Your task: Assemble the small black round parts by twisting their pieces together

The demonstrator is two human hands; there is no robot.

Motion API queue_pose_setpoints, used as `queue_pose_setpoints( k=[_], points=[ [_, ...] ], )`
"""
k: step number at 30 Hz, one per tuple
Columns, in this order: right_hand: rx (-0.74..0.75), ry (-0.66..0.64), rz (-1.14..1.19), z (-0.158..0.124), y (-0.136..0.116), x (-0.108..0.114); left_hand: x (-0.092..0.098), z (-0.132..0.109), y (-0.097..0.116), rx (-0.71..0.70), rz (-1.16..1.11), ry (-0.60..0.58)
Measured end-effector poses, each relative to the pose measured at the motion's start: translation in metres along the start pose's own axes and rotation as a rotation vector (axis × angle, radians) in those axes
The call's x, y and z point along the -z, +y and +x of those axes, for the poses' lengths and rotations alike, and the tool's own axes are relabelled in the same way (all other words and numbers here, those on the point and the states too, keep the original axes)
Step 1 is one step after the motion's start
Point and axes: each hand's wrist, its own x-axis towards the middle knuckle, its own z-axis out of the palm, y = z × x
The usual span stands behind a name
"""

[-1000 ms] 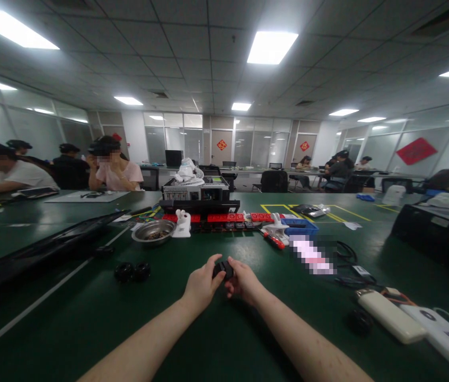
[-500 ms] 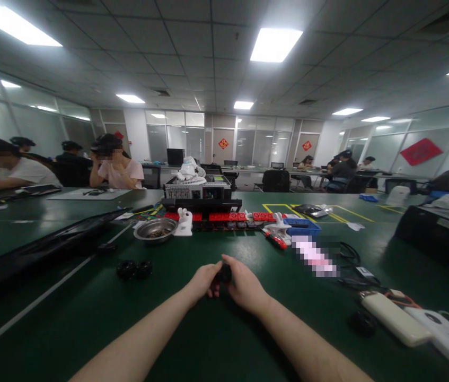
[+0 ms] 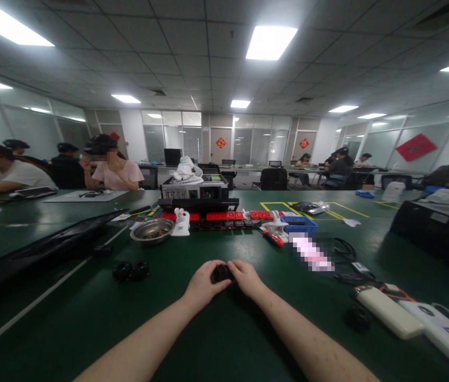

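Observation:
Between both hands is a small round black part (image 3: 221, 273), its exact kind too dark to make out. My left hand (image 3: 203, 282) curls around it from the left, thumb in front and fingers behind. From the right, my right hand (image 3: 247, 278) pinches the same part with its fingers together. On the green table to the left lie two similar round black parts (image 3: 131, 271), side by side. Another round black part (image 3: 358, 317) rests at the right. A metal bowl (image 3: 152, 232) of small pieces stands beyond my left hand.
A red-handled screwdriver (image 3: 274, 238), a blue tray (image 3: 300, 225) and white clamps lie ahead. Power banks (image 3: 389, 312) and cables are at the right. A long black panel (image 3: 45, 249) spans the left side. Electronic equipment (image 3: 194, 192) stands at the back; several people sit farther off.
Both hands have turned the black part; my left fingers now reach over its far side and my right hand has shifted to a pinch. The view has moved slightly.

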Motion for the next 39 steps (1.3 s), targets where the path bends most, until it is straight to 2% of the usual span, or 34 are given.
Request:
queue_pose_setpoints(
  k=[3,5,9,13,16,20,23,26,29,31,35,39],
  points=[
    [0.071,0.066,0.054,-0.003,-0.007,-0.002,-0.003,0.001,-0.003,0.038,-0.088,0.060],
    [0.120,0.114,0.093,-0.007,-0.012,-0.002,-0.007,0.003,-0.006,0.150,-0.219,0.074],
    [0.296,0.129,-0.026,-0.014,-0.022,0.002,-0.012,0.006,-0.009,0.497,-0.645,-0.020],
    [0.452,0.124,-0.217,-0.018,-0.028,0.006,-0.010,0.008,-0.009,0.637,-0.926,-0.116],
    [0.418,0.118,-0.215,-0.018,-0.028,0.006,-0.009,0.008,-0.010,0.623,-0.888,-0.067],
    [0.211,0.138,-0.092,-0.013,-0.021,0.004,-0.008,0.006,-0.007,0.477,-0.553,0.019],
    [0.019,0.044,-0.061,-0.007,-0.011,0.002,-0.005,0.002,0.001,0.249,-0.276,0.034],
    [-0.077,-0.036,-0.036,-0.003,-0.003,0.001,-0.003,-0.003,0.007,0.058,-0.013,0.023],
    [-0.058,-0.040,-0.026,-0.004,-0.003,0.002,-0.003,-0.003,0.005,0.085,-0.007,0.010],
    [0.003,-0.021,-0.039,-0.006,-0.007,0.003,-0.005,-0.001,-0.001,0.146,-0.113,0.009],
    [0.161,0.026,-0.109,-0.012,-0.018,0.003,-0.008,0.006,-0.015,0.340,-0.476,-0.022],
    [0.203,0.012,-0.240,-0.019,-0.025,0.001,-0.007,0.013,-0.025,0.386,-0.531,-0.037]
  ],
)
